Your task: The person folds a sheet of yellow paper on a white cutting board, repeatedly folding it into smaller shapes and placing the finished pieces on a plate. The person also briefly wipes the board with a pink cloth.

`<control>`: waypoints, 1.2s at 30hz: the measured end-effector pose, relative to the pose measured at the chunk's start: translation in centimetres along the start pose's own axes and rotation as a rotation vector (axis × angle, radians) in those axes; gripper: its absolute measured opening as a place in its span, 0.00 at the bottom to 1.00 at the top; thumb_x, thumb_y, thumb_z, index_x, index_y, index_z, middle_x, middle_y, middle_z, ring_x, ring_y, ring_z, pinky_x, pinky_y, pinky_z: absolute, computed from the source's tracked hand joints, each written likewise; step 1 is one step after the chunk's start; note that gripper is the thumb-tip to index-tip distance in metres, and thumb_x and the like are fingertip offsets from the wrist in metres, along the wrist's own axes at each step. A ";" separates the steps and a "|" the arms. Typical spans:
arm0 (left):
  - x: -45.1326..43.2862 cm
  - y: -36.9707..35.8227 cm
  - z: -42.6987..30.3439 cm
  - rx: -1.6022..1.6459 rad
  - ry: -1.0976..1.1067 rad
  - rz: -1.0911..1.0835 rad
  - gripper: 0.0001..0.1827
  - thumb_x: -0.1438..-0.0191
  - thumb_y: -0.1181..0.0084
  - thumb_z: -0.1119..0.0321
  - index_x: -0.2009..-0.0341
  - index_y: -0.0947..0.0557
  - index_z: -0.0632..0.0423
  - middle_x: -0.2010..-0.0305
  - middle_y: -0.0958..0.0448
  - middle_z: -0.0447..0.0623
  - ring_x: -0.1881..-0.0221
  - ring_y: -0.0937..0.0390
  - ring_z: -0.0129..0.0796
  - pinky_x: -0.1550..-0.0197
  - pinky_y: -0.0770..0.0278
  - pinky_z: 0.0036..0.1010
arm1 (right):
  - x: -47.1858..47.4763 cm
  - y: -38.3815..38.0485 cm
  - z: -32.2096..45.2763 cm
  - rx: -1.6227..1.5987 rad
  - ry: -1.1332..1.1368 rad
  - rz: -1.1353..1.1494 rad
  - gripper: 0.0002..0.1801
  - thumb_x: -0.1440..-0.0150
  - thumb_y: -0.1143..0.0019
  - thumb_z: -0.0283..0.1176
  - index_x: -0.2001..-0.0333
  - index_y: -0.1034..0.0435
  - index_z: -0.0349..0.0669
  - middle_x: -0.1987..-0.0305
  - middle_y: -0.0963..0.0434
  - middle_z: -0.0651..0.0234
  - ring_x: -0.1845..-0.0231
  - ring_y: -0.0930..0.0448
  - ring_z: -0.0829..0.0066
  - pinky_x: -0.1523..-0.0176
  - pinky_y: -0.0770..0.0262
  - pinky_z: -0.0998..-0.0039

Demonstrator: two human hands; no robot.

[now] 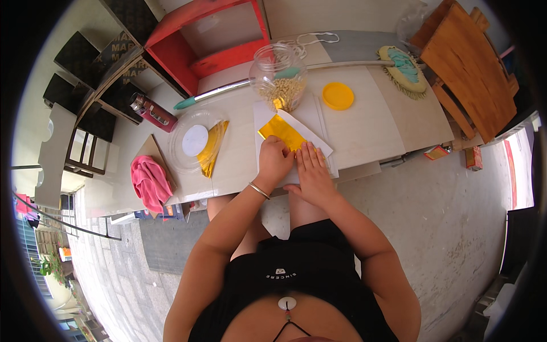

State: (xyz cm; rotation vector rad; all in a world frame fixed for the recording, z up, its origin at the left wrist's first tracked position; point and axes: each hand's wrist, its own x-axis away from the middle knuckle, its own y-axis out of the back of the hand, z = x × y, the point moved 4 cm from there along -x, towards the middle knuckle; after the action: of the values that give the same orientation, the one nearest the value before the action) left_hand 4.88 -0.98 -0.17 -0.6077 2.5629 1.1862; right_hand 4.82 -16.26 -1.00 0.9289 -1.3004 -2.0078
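A sheet of gold foil paper lies on a stack of white paper at the table's near edge, with a white flap along its right side. My left hand is curled at the foil's near edge, thumb and fingers together on it. Beside it, my right hand lies flat, its fingertips pressing the foil's near right part. Just beyond the foil stands a clear plastic jar without a lid, partly filled with small beige pieces. More folded gold foil lies partly under a clear round plastic tray on the left.
A yellow lid lies right of the jar. A maroon flask and a pink cloth are at the left. Behind the jar runs a mop handle, its head at the right. A red frame and wooden chair stand farther back.
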 end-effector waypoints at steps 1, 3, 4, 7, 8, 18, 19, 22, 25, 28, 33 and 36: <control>0.0 0.0 0.0 0.003 -0.002 0.002 0.09 0.59 0.32 0.74 0.82 0.21 0.59 0.74 0.24 0.56 0.67 0.25 0.49 0.65 0.26 0.40 | 0.0 0.0 0.0 0.004 -0.004 0.000 0.58 0.49 0.37 0.62 0.32 0.43 0.21 0.24 0.49 0.35 0.19 0.54 0.44 0.20 0.64 0.47; 0.0 0.0 -0.2 0.010 -0.004 0.007 0.09 0.59 0.32 0.74 0.82 0.21 0.59 0.74 0.25 0.56 0.68 0.25 0.49 0.65 0.26 0.40 | 0.0 -0.1 0.1 0.011 -0.010 -0.001 0.58 0.49 0.37 0.62 0.32 0.43 0.21 0.24 0.49 0.35 0.19 0.54 0.44 0.20 0.64 0.47; 0.0 0.0 -0.1 0.012 0.000 0.005 0.09 0.59 0.32 0.74 0.82 0.21 0.59 0.74 0.25 0.56 0.68 0.25 0.50 0.65 0.26 0.40 | 0.0 -0.1 0.1 0.012 -0.013 -0.002 0.58 0.49 0.37 0.62 0.32 0.43 0.21 0.24 0.49 0.35 0.19 0.54 0.44 0.20 0.64 0.46; 0.0 0.1 -0.2 0.006 -0.005 0.012 0.09 0.59 0.33 0.74 0.82 0.21 0.59 0.74 0.25 0.56 0.67 0.25 0.50 0.64 0.26 0.40 | 0.0 -0.2 0.1 0.006 -0.027 0.003 0.58 0.49 0.37 0.62 0.33 0.43 0.20 0.24 0.49 0.34 0.19 0.54 0.44 0.20 0.65 0.46; 0.0 0.2 -0.2 -0.008 -0.016 0.020 0.08 0.59 0.33 0.74 0.82 0.21 0.59 0.74 0.25 0.56 0.67 0.25 0.50 0.64 0.26 0.41 | 0.0 -0.2 0.1 0.001 -0.032 0.006 0.58 0.49 0.37 0.62 0.33 0.43 0.20 0.24 0.49 0.34 0.19 0.54 0.44 0.20 0.65 0.46; 0.6 4.5 0.6 -0.186 -0.116 0.079 0.09 0.58 0.37 0.71 0.68 0.17 0.56 0.64 0.22 0.54 0.57 0.24 0.51 0.53 0.24 0.42 | -0.1 0.8 0.6 -0.035 0.023 0.038 0.50 0.52 0.31 0.58 0.28 0.39 0.56 0.23 0.51 0.33 0.20 0.55 0.37 0.22 0.63 0.40; 0.6 5.3 0.6 -0.191 -0.182 0.079 0.12 0.59 0.37 0.71 0.66 0.17 0.55 0.62 0.22 0.53 0.56 0.24 0.51 0.52 0.25 0.43 | 0.0 0.9 0.4 -0.050 0.034 0.036 0.49 0.52 0.31 0.58 0.28 0.39 0.58 0.23 0.51 0.34 0.20 0.55 0.37 0.22 0.63 0.41; 0.7 7.4 0.2 -0.203 -0.355 0.114 0.18 0.60 0.38 0.73 0.60 0.17 0.55 0.57 0.21 0.53 0.53 0.25 0.50 0.46 0.27 0.44 | 0.0 1.4 -0.5 -0.101 0.090 0.072 0.45 0.51 0.32 0.57 0.30 0.36 0.61 0.23 0.51 0.36 0.20 0.54 0.38 0.22 0.63 0.42; 1.1 8.4 0.1 -0.193 -0.470 0.213 0.21 0.61 0.39 0.75 0.57 0.17 0.56 0.53 0.21 0.54 0.50 0.25 0.51 0.41 0.29 0.44 | -0.2 2.4 -2.1 -0.190 0.182 0.126 0.37 0.48 0.33 0.55 0.35 0.30 0.61 0.22 0.48 0.43 0.20 0.51 0.44 0.22 0.63 0.43; 1.9 8.4 0.0 -0.162 -0.528 0.309 0.22 0.60 0.41 0.76 0.55 0.17 0.56 0.50 0.22 0.54 0.48 0.25 0.51 0.39 0.30 0.44 | -1.0 3.6 -4.8 -0.297 0.238 0.227 0.27 0.47 0.33 0.49 0.42 0.23 0.59 0.24 0.41 0.50 0.20 0.48 0.51 0.21 0.63 0.45; 3.7 8.6 -0.2 -0.141 -0.526 0.347 0.23 0.60 0.42 0.77 0.53 0.18 0.56 0.49 0.22 0.55 0.47 0.26 0.51 0.38 0.30 0.43 | -1.9 4.0 -6.3 -0.379 0.268 0.320 0.23 0.47 0.32 0.37 0.46 0.20 0.56 0.26 0.35 0.57 0.21 0.44 0.54 0.20 0.62 0.45; 4.2 8.6 -0.2 -0.144 -0.527 0.325 0.23 0.60 0.42 0.77 0.53 0.18 0.56 0.50 0.23 0.54 0.47 0.26 0.51 0.38 0.30 0.43 | -1.5 3.2 -5.6 -0.453 0.287 0.250 0.23 0.47 0.34 0.35 0.45 0.21 0.50 0.27 0.33 0.56 0.22 0.42 0.54 0.20 0.60 0.46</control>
State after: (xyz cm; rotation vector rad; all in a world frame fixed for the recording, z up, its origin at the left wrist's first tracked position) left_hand -2.88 2.82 4.03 0.1055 2.1790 1.4123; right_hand 10.44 -19.30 0.70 0.7582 -0.7222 -1.7868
